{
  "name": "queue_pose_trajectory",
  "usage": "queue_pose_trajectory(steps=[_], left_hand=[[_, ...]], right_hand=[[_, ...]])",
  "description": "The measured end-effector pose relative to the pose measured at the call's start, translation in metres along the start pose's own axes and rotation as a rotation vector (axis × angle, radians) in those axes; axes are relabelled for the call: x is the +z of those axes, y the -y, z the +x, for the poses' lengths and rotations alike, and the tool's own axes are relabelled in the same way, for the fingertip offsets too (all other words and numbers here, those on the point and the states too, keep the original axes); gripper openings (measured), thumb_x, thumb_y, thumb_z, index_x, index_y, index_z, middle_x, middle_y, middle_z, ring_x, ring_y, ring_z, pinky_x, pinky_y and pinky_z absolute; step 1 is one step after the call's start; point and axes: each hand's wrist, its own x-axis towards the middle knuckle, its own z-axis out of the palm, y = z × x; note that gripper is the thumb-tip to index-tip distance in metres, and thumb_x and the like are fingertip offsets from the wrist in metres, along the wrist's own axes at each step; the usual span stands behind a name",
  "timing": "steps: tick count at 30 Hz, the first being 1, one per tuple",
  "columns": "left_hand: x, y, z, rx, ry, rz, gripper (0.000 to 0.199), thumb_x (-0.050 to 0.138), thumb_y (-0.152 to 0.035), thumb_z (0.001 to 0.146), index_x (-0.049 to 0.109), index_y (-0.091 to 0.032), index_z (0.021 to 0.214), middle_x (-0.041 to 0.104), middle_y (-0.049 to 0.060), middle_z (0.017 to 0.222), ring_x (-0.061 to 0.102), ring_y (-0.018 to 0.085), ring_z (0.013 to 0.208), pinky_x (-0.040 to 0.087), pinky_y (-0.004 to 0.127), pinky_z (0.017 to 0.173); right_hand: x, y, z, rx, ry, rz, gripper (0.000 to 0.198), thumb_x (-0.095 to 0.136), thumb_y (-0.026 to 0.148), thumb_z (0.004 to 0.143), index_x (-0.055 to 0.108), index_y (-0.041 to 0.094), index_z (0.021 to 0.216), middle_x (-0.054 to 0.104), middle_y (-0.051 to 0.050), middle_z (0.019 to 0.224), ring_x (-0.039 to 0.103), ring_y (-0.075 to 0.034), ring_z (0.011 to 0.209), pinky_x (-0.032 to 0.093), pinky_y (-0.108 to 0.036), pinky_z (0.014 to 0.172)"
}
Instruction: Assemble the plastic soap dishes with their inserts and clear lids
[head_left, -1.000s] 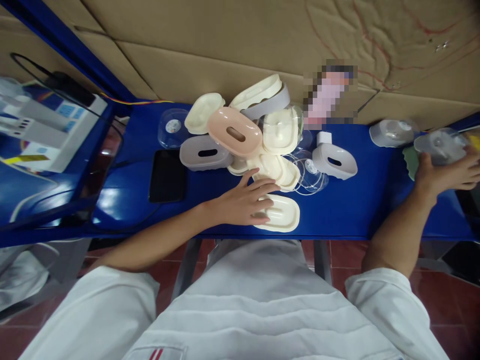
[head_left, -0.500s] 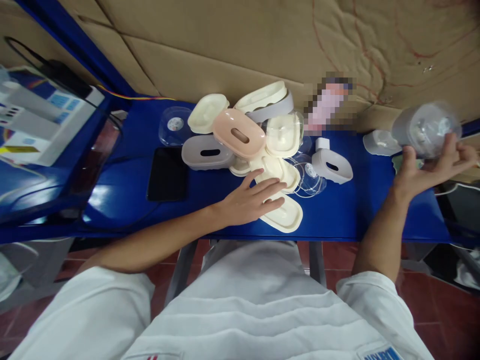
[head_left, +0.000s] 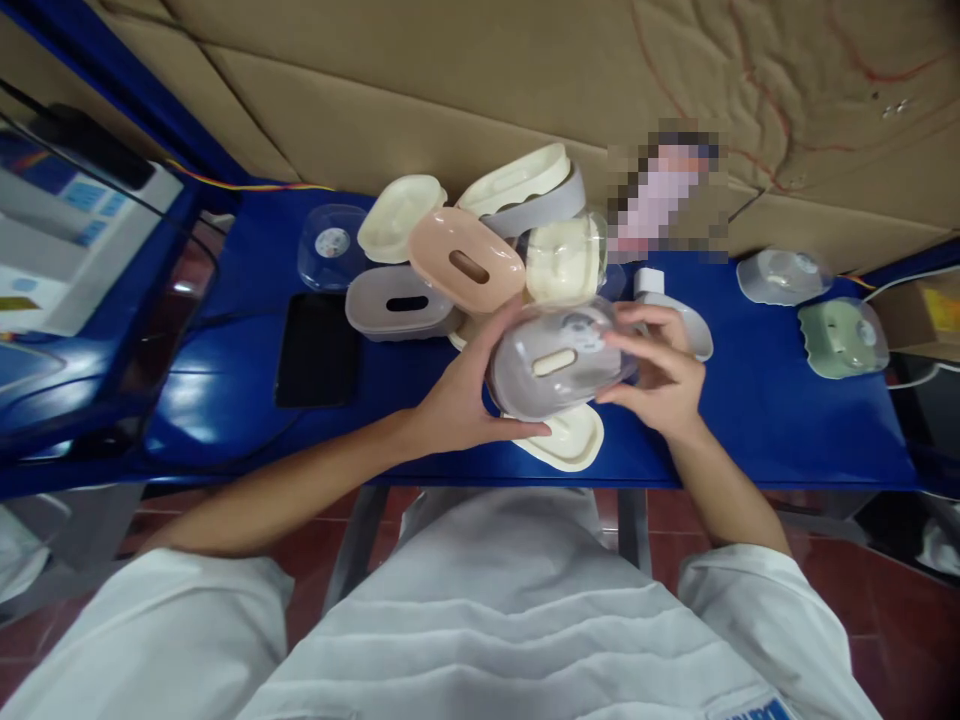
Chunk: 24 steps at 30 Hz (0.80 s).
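Between my two hands is a grey oval plastic case [head_left: 525,385] with a slot and a clear cover, slightly blurred. My left hand [head_left: 465,400] grips its left end, thumb above and fingers below. At the other end, my right hand [head_left: 667,375] holds the clear cover side. Partly hidden beneath the case lies a cream tray [head_left: 574,440]. Just behind sit a peach slotted shell [head_left: 469,262], a grey slotted shell [head_left: 397,305] and a cream piece under a clear cover [head_left: 562,260]. Another grey shell [head_left: 697,330] is partly covered by my right hand.
A black flat device [head_left: 317,350] and a clear cover [head_left: 330,245] lie on the left of the blue table [head_left: 720,430]. At the right stand a grey covered case [head_left: 784,278] and a green one [head_left: 840,340]. Cardboard [head_left: 420,90] lines the back.
My right hand has brought the grey case from the far right to the middle. My left hand, spread over the cream pieces before, now grips the case too.
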Motion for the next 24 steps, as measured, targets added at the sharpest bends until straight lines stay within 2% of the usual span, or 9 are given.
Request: queue_pose_trajectory(steps=[3, 6, 9, 12, 15, 18, 19, 21, 24], left_hand=[[-0.001, -0.003, 0.002, -0.005, 0.079, -0.009, 0.127, 0.095, -0.058, 0.083, 0.014, -0.034, 0.178, 0.047, 0.02, 0.172, 0.049, 0.043, 0.159, 0.04, 0.061, 0.133], [-0.002, -0.001, 0.003, -0.004, 0.08, 0.015, 0.121, 0.095, -0.061, 0.083, 0.024, -0.031, 0.176, 0.049, 0.02, 0.169, 0.05, 0.044, 0.158, 0.042, 0.061, 0.132], [-0.003, 0.004, 0.003, 0.018, 0.043, 0.037, 0.111, 0.091, -0.065, 0.085, 0.033, -0.029, 0.173, 0.049, 0.02, 0.169, 0.05, 0.042, 0.158, 0.042, 0.059, 0.132], [-0.004, 0.006, 0.003, 0.027, 0.028, 0.044, 0.106, 0.091, -0.064, 0.086, 0.038, -0.028, 0.17, 0.052, 0.02, 0.167, 0.053, 0.04, 0.156, 0.044, 0.057, 0.131], [-0.004, 0.005, 0.004, 0.048, 0.014, 0.017, 0.101, 0.09, -0.063, 0.087, 0.041, -0.028, 0.168, 0.055, 0.019, 0.164, 0.055, 0.038, 0.154, 0.045, 0.055, 0.13], [-0.005, 0.004, 0.006, 0.021, -0.018, -0.044, 0.099, 0.09, -0.066, 0.085, 0.045, -0.027, 0.164, 0.056, 0.019, 0.162, 0.057, 0.038, 0.152, 0.046, 0.055, 0.129], [-0.005, 0.004, 0.006, -0.006, -0.021, -0.067, 0.098, 0.09, -0.068, 0.084, 0.048, -0.026, 0.162, 0.056, 0.02, 0.161, 0.058, 0.038, 0.15, 0.048, 0.054, 0.127], [-0.005, 0.004, 0.007, -0.054, -0.007, -0.117, 0.095, 0.09, -0.071, 0.083, 0.053, -0.025, 0.157, 0.059, 0.019, 0.157, 0.061, 0.038, 0.146, 0.053, 0.052, 0.122], [-0.006, 0.006, 0.008, -0.055, 0.031, -0.17, 0.093, 0.091, -0.072, 0.081, 0.055, -0.028, 0.154, 0.063, 0.017, 0.153, 0.065, 0.036, 0.141, 0.057, 0.049, 0.116]], right_hand=[[-0.027, -0.019, 0.002, 0.093, -0.122, -0.161, 0.062, 0.077, 0.08, 0.088, 0.079, 0.038, 0.133, 0.061, -0.01, 0.134, 0.063, -0.038, 0.135, 0.056, -0.067, 0.116], [-0.05, -0.045, 0.004, 0.244, -0.196, -0.283, 0.059, 0.081, 0.069, 0.089, 0.077, 0.033, 0.136, 0.062, -0.012, 0.139, 0.063, -0.036, 0.135, 0.061, -0.061, 0.109], [-0.06, -0.074, 0.004, 0.411, -0.196, -0.348, 0.055, 0.081, 0.065, 0.088, 0.076, 0.034, 0.133, 0.063, -0.01, 0.138, 0.066, -0.034, 0.131, 0.065, -0.058, 0.102], [-0.06, -0.087, 0.003, 0.449, -0.14, -0.382, 0.053, 0.079, 0.063, 0.088, 0.077, 0.029, 0.13, 0.068, -0.01, 0.136, 0.067, -0.033, 0.132, 0.061, -0.06, 0.108], [-0.056, -0.073, 0.006, 0.366, -0.174, -0.41, 0.047, 0.069, 0.058, 0.098, 0.076, 0.025, 0.131, 0.071, -0.012, 0.138, 0.066, -0.03, 0.136, 0.054, -0.061, 0.119], [-0.044, -0.035, 0.008, 0.167, -0.211, -0.382, 0.047, 0.06, 0.057, 0.106, 0.073, 0.028, 0.14, 0.071, -0.012, 0.144, 0.065, -0.03, 0.141, 0.049, -0.06, 0.125], [-0.037, -0.021, 0.008, 0.087, -0.154, -0.327, 0.049, 0.06, 0.06, 0.106, 0.071, 0.031, 0.144, 0.07, -0.011, 0.146, 0.064, -0.031, 0.143, 0.049, -0.06, 0.126], [-0.02, 0.003, 0.005, -0.052, 0.062, -0.181, 0.056, 0.064, 0.066, 0.103, 0.066, 0.038, 0.152, 0.068, -0.007, 0.154, 0.061, -0.035, 0.149, 0.049, -0.062, 0.127], [0.005, 0.018, -0.001, -0.147, 0.336, -0.014, 0.059, 0.07, 0.068, 0.1, 0.066, 0.045, 0.153, 0.065, -0.001, 0.159, 0.049, -0.037, 0.16, 0.046, -0.065, 0.13]])
